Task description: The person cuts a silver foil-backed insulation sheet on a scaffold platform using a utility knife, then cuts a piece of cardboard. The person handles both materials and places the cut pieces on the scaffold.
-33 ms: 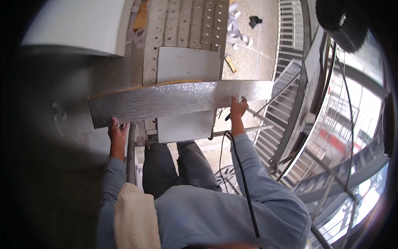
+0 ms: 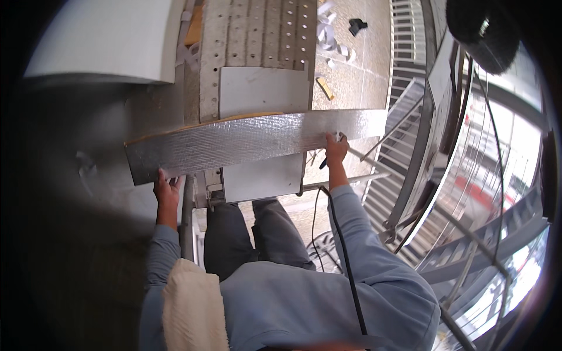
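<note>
A long silver foil-faced insulation strip [image 2: 234, 137] with a yellowish far edge lies crosswise in front of me, its left end tilted a little nearer. My left hand [image 2: 167, 190] grips its near edge close to the left end, thumb on top and the other fingers partly hidden beneath. My right hand [image 2: 336, 149] holds the near edge toward the right end, with a slim dark-handled tool [image 2: 323, 163] also in it; its kind is unclear. Under the strip, a white board [image 2: 263, 178] rests on a perforated metal plank [image 2: 252, 35].
Beyond the strip on the right, a yellow piece [image 2: 325, 88], white scraps [image 2: 328, 38] and a black object [image 2: 357, 26] lie on the speckled floor. A black cable [image 2: 345, 257] hangs over my right side. Metal railings [image 2: 410, 35] stand at right, a white curved surface [image 2: 111, 41] at upper left.
The view has shifted slightly. The strip's left end sits a touch lower; both hands keep their hold.
</note>
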A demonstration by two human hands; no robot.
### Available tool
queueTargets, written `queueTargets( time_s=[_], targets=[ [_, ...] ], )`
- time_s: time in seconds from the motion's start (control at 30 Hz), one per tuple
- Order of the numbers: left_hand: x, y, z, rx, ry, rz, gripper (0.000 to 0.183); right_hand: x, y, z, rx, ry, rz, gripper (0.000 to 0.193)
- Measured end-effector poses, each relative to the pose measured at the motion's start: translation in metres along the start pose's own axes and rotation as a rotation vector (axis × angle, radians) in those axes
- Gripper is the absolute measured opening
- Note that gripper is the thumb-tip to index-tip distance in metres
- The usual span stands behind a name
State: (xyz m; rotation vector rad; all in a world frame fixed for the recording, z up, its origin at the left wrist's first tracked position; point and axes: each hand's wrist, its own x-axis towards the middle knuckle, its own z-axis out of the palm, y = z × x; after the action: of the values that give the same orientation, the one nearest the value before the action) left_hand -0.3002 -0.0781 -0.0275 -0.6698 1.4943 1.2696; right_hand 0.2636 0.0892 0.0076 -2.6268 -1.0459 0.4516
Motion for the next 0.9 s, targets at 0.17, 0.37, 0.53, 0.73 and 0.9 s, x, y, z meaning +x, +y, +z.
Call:
queueTargets(
  time_s=[0.17,0.37,0.53,0.73,0.9],
  targets=[
    [-0.007,0.015,0.002,0.036,0.078,0.019,0.056,0.012,0.007,0.004,0.176,-0.287,0.171,0.056],
    [0.004,0.056,-0.061,0.056,0.147,0.033,0.055,-0.04,-0.017,0.015,-0.034,-0.237,-0.149,0.051],
    [0.022,0.126,-0.141,0.044,0.177,0.142,0.04,-0.131,-0.042,0.033,-0.004,-0.397,-0.147,0.052],
    [0.036,0.136,-0.158,0.094,0.138,0.117,0.041,-0.161,-0.061,0.03,0.014,-0.36,-0.095,0.052],
    [0.009,0.097,-0.077,1.239,0.689,0.877,0.053,-0.152,-0.058,0.03,-0.002,-0.391,-0.115,0.05]
  ],
)
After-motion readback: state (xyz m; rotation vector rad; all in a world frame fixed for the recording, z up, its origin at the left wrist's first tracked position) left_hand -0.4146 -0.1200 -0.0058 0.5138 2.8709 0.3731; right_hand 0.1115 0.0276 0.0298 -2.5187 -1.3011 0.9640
